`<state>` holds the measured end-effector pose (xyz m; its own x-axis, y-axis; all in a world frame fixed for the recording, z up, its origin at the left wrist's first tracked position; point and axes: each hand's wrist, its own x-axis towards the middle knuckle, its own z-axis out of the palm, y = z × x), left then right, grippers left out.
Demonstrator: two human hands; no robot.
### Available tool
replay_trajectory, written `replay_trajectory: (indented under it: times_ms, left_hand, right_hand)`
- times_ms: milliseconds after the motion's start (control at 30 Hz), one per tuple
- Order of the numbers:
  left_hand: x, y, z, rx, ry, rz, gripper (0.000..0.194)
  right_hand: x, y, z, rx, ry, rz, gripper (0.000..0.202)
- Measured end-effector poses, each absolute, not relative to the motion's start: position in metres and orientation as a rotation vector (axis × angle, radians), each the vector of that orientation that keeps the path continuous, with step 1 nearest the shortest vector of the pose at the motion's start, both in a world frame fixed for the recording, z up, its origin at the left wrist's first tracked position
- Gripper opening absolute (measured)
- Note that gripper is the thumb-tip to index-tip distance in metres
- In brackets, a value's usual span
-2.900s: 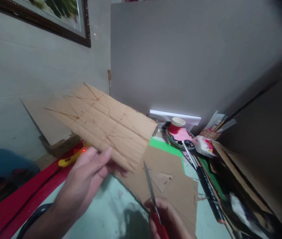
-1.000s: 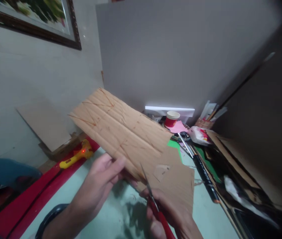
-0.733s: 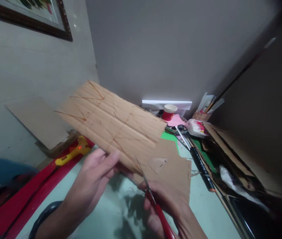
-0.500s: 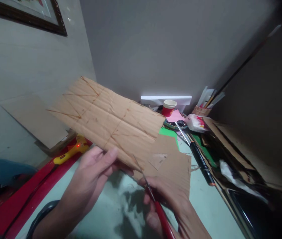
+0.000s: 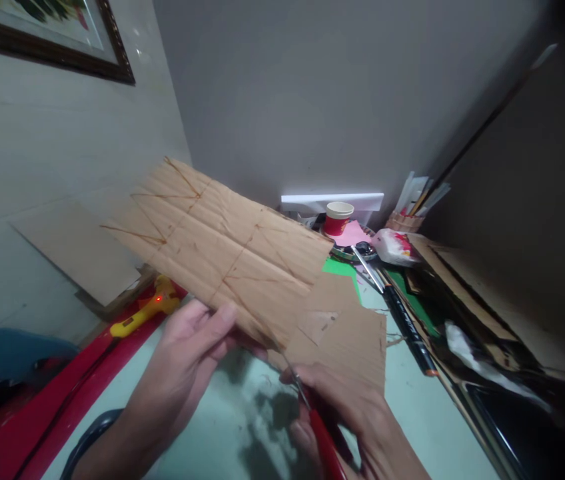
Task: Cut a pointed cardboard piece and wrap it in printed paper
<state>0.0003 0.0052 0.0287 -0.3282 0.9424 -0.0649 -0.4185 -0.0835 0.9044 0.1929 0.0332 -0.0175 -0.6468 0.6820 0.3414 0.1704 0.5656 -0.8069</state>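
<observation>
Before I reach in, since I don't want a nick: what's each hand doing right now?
Left hand: closed, holding the marked cardboard by its near edge.
Right hand: closed around the red-handled scissors.

My left forearm (image 5: 117, 437) slants up from the lower left; my left hand (image 5: 182, 360) pinches, thumb (image 5: 218, 320) on top, fingers (image 5: 211, 351) tucked beneath. My right hand (image 5: 337, 403), near it, curls in a firm grip.
</observation>
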Motion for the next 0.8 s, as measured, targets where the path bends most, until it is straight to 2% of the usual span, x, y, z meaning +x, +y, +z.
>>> replay_trajectory:
  times_ms: [100,200,400,567,733,800]
  left_hand:
    - [-0.001,0.008,0.026,0.726,1.102,1.625,0.015]
    - [-0.003,0.009,0.024,0.761,1.123,1.613,0.015]
    - [-0.005,0.006,0.022,0.738,1.138,1.559,0.015]
    - [-0.009,0.004,0.026,0.649,1.114,1.611,0.014]
    - [-0.014,0.006,0.028,0.583,1.142,1.649,0.008]
    - [-0.013,0.006,0.028,0.589,1.164,1.627,0.011]
  right_hand:
    - [0.194,0.036,-0.022,-0.613,-2.158,0.923,0.032]
    - [0.194,0.037,-0.026,-0.557,-2.171,0.811,0.036]
    - [0.192,0.037,-0.032,-0.579,-2.202,0.783,0.009]
    - [0.189,0.036,-0.036,-0.566,-2.156,0.727,0.008]
    - [0.189,0.034,-0.027,-0.774,-2.208,0.872,0.014]
    - [0.188,0.033,-0.02,-0.871,-2.228,0.985,0.018]
